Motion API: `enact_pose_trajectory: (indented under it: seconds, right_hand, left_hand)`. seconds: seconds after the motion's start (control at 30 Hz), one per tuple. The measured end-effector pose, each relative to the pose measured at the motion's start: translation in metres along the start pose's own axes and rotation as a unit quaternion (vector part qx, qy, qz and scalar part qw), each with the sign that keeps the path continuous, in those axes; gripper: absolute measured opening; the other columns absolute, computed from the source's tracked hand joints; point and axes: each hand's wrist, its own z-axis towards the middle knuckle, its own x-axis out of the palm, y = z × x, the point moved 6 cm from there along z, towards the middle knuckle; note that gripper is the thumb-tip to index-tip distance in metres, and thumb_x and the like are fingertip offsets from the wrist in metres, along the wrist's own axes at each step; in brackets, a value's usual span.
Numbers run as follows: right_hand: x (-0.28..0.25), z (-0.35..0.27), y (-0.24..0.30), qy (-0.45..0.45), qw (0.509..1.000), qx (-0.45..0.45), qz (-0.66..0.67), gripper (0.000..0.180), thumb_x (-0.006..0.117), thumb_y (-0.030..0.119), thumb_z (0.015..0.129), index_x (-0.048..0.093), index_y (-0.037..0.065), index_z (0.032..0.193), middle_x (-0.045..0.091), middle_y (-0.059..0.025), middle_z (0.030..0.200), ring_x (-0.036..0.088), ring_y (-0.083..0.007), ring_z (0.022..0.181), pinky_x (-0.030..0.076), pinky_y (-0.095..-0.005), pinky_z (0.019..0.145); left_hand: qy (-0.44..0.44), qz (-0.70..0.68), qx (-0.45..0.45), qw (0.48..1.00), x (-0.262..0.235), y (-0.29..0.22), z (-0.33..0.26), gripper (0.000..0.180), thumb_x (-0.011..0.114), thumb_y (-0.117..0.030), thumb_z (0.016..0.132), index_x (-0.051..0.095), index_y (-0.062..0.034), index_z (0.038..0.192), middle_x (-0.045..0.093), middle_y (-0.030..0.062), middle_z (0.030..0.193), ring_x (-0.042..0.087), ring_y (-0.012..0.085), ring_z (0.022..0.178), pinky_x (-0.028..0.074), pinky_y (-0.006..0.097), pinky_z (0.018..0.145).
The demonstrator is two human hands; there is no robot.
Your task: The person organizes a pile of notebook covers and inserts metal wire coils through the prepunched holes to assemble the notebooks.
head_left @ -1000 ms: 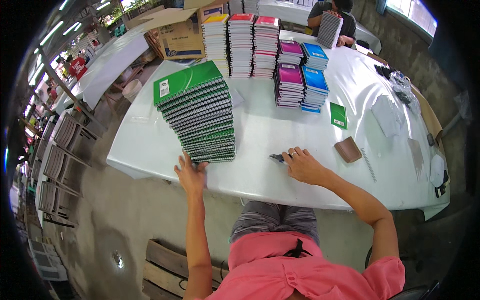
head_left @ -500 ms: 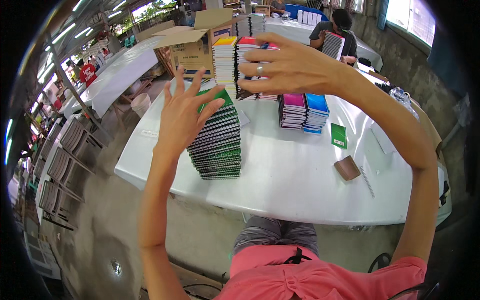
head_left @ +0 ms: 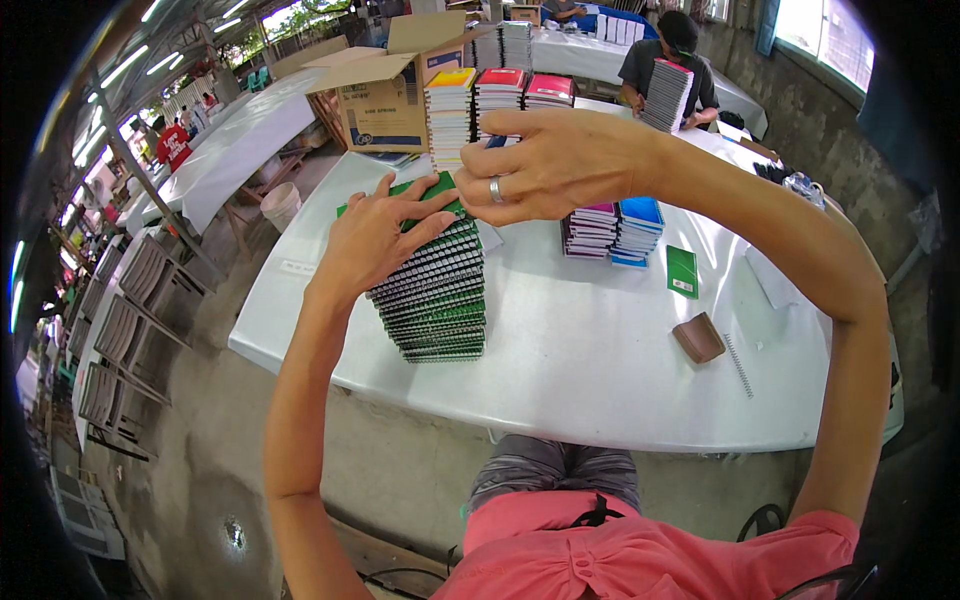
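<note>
Presently: Hands Raised Over Green Notebooks

Left hand (head_left: 375, 235): fingers spread flat, holding nothing, in front of the top of the green notebook stack (head_left: 430, 290) on the white table (head_left: 590, 370); whether it touches, cannot tell.
Right hand (head_left: 545, 165): raised, loosely curled, ringed, holding nothing visible.
Beyond: cardboard box (head_left: 385, 95), coloured stacks (head_left: 612, 232), brown pouch (head_left: 698, 337).

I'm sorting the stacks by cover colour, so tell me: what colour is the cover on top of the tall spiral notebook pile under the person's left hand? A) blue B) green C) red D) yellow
B: the left hand lies raised in front of the tall spiral notebook pile, and the top cover showing between and beside its fingers is green.
</note>
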Motion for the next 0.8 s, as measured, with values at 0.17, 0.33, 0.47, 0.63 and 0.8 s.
enact_pose_trajectory:
  seconds: [0.17,0.33,0.47,0.63,0.8]
  right_hand:
    - [-0.0045,0.0010,0.0007,-0.011,0.999,-0.011,-0.038,0.019,0.066,0.021,0.078,0.063,0.013,0.095,0.055,0.0050,0.098,0.051,-0.0105,0.106,0.039,-0.0329,0.099]
    - [-0.0051,0.0002,-0.0047,0.006,1.000,-0.012,-0.028,0.017,0.066,0.020,0.078,0.063,0.014,0.094,0.054,0.0046,0.097,0.051,-0.0113,0.107,0.039,-0.0328,0.099]
    - [-0.0073,-0.0014,-0.0042,0.027,1.000,-0.011,0.000,0.017,0.067,0.017,0.077,0.064,0.014,0.093,0.054,0.0041,0.096,0.052,-0.0118,0.108,0.039,-0.0338,0.101]
    - [-0.0067,-0.0010,-0.0053,-0.010,1.000,-0.010,-0.018,0.017,0.067,0.017,0.077,0.064,0.014,0.093,0.053,0.0033,0.095,0.052,-0.0120,0.108,0.039,-0.0337,0.100]
    - [-0.0070,0.0010,-0.0014,-0.018,1.000,-0.008,-0.009,0.013,0.067,0.016,0.076,0.063,0.014,0.089,0.054,0.0033,0.095,0.051,-0.0129,0.109,0.037,-0.0341,0.102]
  left_hand:
    - [0.001,0.010,0.001,1.000,-0.0003,-0.0021,0.0002,0.045,0.051,-0.054,0.094,0.063,-0.0282,0.129,0.053,0.0016,0.142,0.040,0.0407,0.136,0.030,0.055,0.110]
    - [0.008,0.013,0.000,1.000,-0.0006,-0.0035,0.0015,0.045,0.050,-0.054,0.094,0.063,-0.0285,0.129,0.053,0.0010,0.142,0.040,0.0401,0.136,0.030,0.054,0.110]
    - [0.005,0.012,-0.003,1.000,-0.0007,-0.0028,0.0004,0.046,0.050,-0.054,0.094,0.063,-0.0278,0.129,0.052,0.0006,0.143,0.040,0.0401,0.135,0.031,0.054,0.110]
    - [0.011,0.017,0.001,1.000,0.0002,-0.0024,0.0019,0.046,0.050,-0.054,0.094,0.063,-0.0270,0.129,0.052,0.0010,0.143,0.041,0.0400,0.135,0.031,0.054,0.110]
    - [0.004,0.018,0.010,1.000,0.0014,-0.0021,0.0013,0.046,0.050,-0.054,0.094,0.063,-0.0266,0.129,0.053,0.0014,0.142,0.041,0.0405,0.135,0.031,0.055,0.109]
